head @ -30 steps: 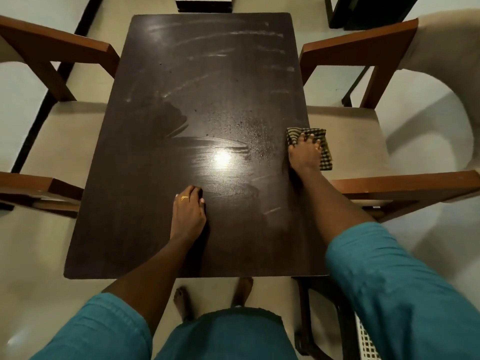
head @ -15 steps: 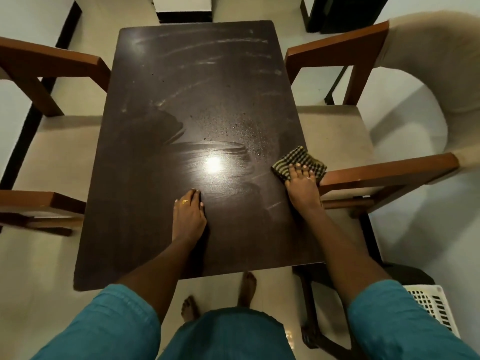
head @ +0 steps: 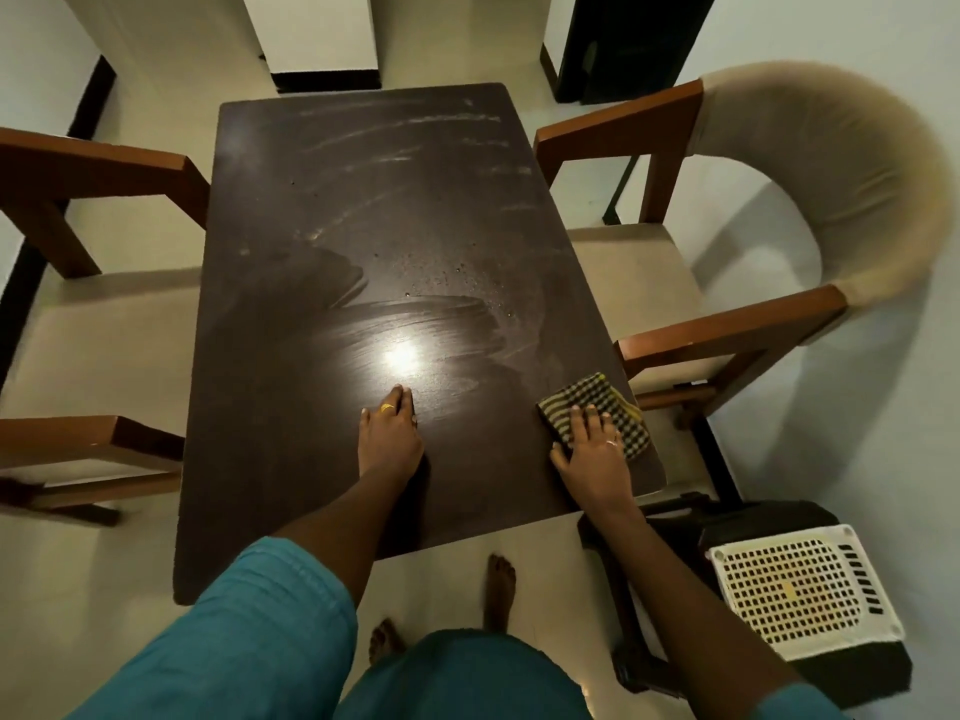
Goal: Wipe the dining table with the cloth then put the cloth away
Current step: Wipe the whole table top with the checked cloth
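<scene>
The dark brown dining table [head: 322,241] fills the middle of the head view, with pale smear streaks on its far half and a shiny damp patch near the centre. A folded black-and-yellow checked cloth [head: 576,402] lies at the table's near right edge. My right hand [head: 589,449] presses flat on the cloth, fingers spread over its near half. My left hand [head: 389,433] rests flat on the bare tabletop left of it, holding nothing.
Wooden armchairs with beige seats stand on both sides: one at the right [head: 727,324], one at the left [head: 93,314]. A black stool with a white perforated seat [head: 795,589] sits at the near right. My bare feet [head: 501,579] stand on the pale floor.
My right hand has dragged the cloth along the right edge toward the near corner. My left hand has stayed in place on the tabletop.
</scene>
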A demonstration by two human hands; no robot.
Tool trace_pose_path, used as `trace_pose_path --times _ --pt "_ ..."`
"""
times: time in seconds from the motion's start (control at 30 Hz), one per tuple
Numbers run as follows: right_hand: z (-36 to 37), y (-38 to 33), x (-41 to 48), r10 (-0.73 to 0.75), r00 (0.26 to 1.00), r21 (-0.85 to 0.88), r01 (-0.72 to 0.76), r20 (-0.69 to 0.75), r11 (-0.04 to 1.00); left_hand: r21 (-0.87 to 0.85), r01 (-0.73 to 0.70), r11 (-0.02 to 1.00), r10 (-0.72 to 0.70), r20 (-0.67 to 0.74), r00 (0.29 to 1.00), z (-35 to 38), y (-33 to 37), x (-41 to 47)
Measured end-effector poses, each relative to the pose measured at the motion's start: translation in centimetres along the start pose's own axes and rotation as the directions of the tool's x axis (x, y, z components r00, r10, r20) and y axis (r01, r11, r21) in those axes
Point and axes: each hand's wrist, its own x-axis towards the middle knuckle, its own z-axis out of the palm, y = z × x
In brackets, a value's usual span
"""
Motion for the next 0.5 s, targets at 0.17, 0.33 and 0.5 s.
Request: trace_pose_path --times 0.17,0.33,0.5 --pt "-0.7 1.0 2.0 -0.059 0.998 -0.078 0.056 -0.035 0.995 0.034 -0.024 0.999 0.023 0.037 0.999 -0.5 -0.3 0.4" --pt "-0.4 -3.1 4.7 -0.002 1.0 0.015 0.003 -0.02 1.0 0.038 -0.028 0.999 0.026 0.036 0.999 -0.4 -0.2 0.7" --pt "0.5 -9.8 4.3 -0.174 0.985 0.006 0.174 -0.013 0.985 0.021 -0.037 0.999 0.036 0.026 0.999 0.0 -0.4 0.8"
